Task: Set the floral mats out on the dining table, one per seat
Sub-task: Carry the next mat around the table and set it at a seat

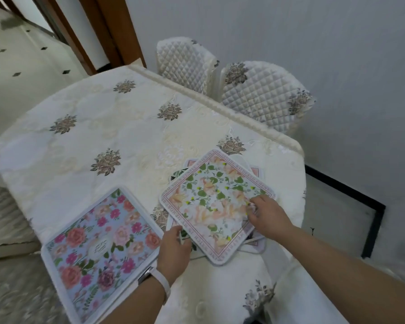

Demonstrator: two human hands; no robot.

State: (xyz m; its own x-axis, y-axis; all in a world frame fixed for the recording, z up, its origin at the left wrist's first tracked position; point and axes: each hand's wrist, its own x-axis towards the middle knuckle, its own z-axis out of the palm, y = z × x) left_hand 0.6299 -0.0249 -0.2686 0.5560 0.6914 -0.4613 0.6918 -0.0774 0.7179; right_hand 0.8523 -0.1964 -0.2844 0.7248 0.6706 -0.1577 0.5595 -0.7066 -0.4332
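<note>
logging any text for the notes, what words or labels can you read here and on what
Peach-flower mat, top of the stack: capital lettering runs round its border, too blurred to quote reliably.
Blue rose mat: script in its white centre oval, too small to read.
No other text is visible.

Two quilted chairs [220,78], white wall [290,31], tiled floor [17,66].

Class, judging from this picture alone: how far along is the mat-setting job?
Done: one blue rose-print mat lies flat at the near edge. In hand: left hand and right hand grip the white peach-flower mat atop the remaining stack. Left: the quilted chairs' side has no mats.
</note>
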